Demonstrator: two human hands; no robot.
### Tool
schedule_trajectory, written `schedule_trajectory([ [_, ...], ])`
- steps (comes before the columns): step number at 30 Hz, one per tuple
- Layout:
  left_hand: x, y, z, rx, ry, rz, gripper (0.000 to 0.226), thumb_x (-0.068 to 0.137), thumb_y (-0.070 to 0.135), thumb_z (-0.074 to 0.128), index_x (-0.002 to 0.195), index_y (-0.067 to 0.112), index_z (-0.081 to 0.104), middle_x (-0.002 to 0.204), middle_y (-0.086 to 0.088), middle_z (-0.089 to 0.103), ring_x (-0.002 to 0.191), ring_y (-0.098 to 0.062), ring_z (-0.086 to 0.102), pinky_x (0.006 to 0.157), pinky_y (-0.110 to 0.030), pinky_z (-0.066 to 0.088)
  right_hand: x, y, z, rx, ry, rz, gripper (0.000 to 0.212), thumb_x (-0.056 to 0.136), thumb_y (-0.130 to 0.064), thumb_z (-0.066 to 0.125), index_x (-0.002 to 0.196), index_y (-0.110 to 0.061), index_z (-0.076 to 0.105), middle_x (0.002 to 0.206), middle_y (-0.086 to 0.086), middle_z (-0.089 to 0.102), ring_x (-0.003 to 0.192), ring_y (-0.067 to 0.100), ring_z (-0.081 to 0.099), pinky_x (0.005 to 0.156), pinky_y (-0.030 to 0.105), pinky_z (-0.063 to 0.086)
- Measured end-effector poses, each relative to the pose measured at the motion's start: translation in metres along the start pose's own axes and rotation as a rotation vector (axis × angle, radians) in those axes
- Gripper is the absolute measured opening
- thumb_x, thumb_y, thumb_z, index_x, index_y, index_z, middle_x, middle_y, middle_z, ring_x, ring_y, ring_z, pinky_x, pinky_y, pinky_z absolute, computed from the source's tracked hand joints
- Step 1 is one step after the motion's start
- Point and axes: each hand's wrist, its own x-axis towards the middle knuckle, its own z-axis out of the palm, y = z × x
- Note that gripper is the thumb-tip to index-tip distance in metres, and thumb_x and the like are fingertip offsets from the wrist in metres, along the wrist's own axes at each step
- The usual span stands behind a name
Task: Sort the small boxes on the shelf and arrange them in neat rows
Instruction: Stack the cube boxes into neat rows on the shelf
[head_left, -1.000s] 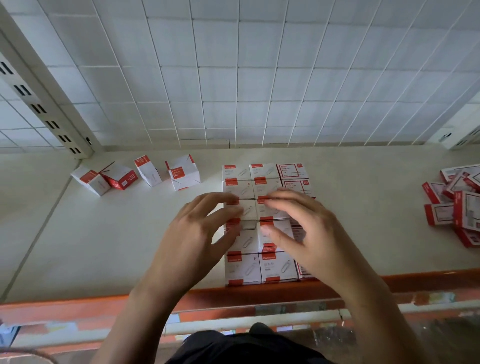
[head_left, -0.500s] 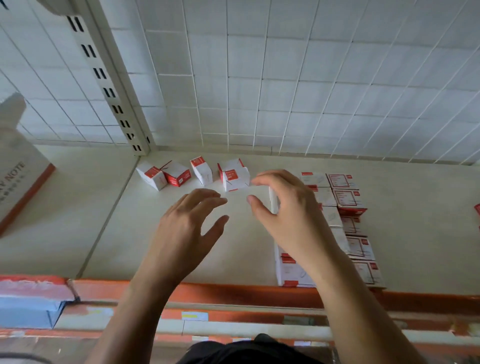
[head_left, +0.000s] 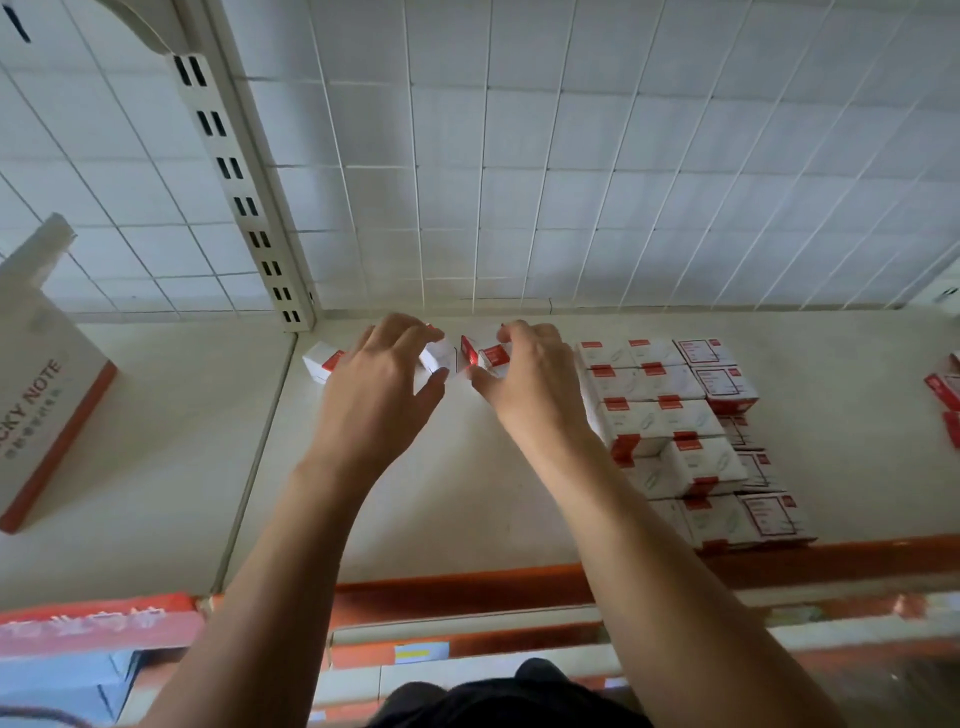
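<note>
Beige shelf (head_left: 467, 493), orange front lip. Tidy block of boxes (head_left: 670, 415) on the right, few loose boxes (head_left: 322, 358) at the back, sticky-note pack (head_left: 47, 395) far left.

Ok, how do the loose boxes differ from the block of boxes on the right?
The loose boxes sit tilted at odd angles; the block of boxes is packed in straight rows. The loose boxes lie by the back wall; the block of boxes reaches the front lip. The left hand and right hand curl round loose boxes; neither touches the block of boxes. Both are small white-and-red cartons.
</note>
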Motion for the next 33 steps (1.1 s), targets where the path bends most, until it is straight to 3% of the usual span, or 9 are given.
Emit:
schedule_trajectory([
  [5,0.01,-0.01,0.008,0.038,-0.047,-0.017,0.039,0.082,0.024,0.071,0.12,0.015,0.063,0.121,-0.006,0.057,0.106,-0.029,0.057,0.079,-0.038,0.05,-0.002,-0.002,0.005,0.024,0.007,0.016,0.034,0.085,-0.019,0.074,0.115,-0.01,0.062,0.114,0.012,0.055,0.095,0.031,0.059,0.076,0.035,0.05],
  [10,0.018,-0.014,0.016,0.071,-0.143,-0.037,0.047,0.086,0.035,0.067,0.128,0.015,0.057,0.129,-0.008,0.056,0.115,-0.032,0.053,0.093,-0.043,0.043,-0.018,-0.004,-0.007,0.17,0.193,-0.129,0.032,0.077,-0.009,0.077,0.107,-0.006,0.066,0.11,0.012,0.061,0.089,0.023,0.063,0.071,0.009,0.035],
  [14,0.022,-0.011,0.021,0.062,-0.13,-0.054,0.033,0.086,0.024,0.067,0.117,0.015,0.062,0.117,-0.01,0.057,0.105,-0.035,0.057,0.089,-0.043,0.043,-0.031,0.0,-0.025,0.216,0.271,-0.223,0.033,0.077,-0.012,0.078,0.107,-0.007,0.066,0.108,0.008,0.061,0.09,0.004,0.052,0.081,-0.003,0.031],
  [18,0.015,-0.003,0.015,-0.048,-0.116,-0.077,0.03,0.08,0.02,0.073,0.108,0.015,0.064,0.11,-0.008,0.056,0.085,-0.034,0.06,0.075,-0.046,0.052,-0.043,0.012,-0.044,0.241,0.281,-0.292,0.034,0.079,-0.014,0.077,0.11,-0.006,0.064,0.11,0.007,0.061,0.1,0.009,0.057,0.087,0.013,0.047],
  [20,0.011,0.01,0.007,-0.12,-0.093,-0.054,0.029,0.077,0.019,0.076,0.104,0.017,0.065,0.108,-0.004,0.056,0.083,-0.028,0.06,0.072,-0.043,0.053,-0.049,0.023,-0.056,0.275,0.289,-0.301,0.036,0.08,-0.013,0.077,0.112,-0.006,0.063,0.113,0.006,0.061,0.103,0.008,0.057,0.088,0.02,0.051],
  [25,0.012,0.064,-0.013,-0.26,-0.014,0.006,0.033,0.074,0.018,0.079,0.105,0.017,0.067,0.109,0.002,0.058,0.087,-0.013,0.055,0.075,-0.024,0.047,-0.06,0.055,-0.09,0.295,0.249,-0.251,0.041,0.081,-0.015,0.077,0.118,-0.009,0.061,0.119,0.001,0.06,0.107,0.002,0.054,0.088,0.011,0.047],
  [28,0.015,0.096,-0.008,-0.326,-0.015,0.057,0.035,0.075,0.022,0.078,0.107,0.016,0.067,0.11,0.003,0.059,0.087,-0.007,0.054,0.076,-0.014,0.044,-0.065,0.079,-0.109,0.283,0.229,-0.238,0.044,0.082,-0.019,0.077,0.121,-0.01,0.06,0.121,0.001,0.06,0.112,0.009,0.058,0.093,0.021,0.052],
  [30,0.015,0.113,0.003,-0.336,-0.033,0.082,0.035,0.077,0.028,0.077,0.108,0.016,0.066,0.11,0.004,0.059,0.089,-0.008,0.056,0.078,-0.02,0.048,-0.068,0.094,-0.12,0.289,0.221,-0.233,0.045,0.082,-0.025,0.074,0.122,-0.011,0.059,0.123,0.0,0.061,0.114,0.013,0.059,0.093,0.03,0.055],
  [33,0.013,0.132,0.021,-0.312,-0.052,0.087,0.037,0.078,0.03,0.077,0.11,0.017,0.065,0.112,0.003,0.059,0.092,-0.01,0.057,0.078,-0.028,0.052,-0.071,0.114,-0.132,0.275,0.218,-0.234,0.045,0.084,-0.031,0.071,0.123,-0.013,0.058,0.125,-0.002,0.06,0.115,0.009,0.058,0.094,0.029,0.054],
])
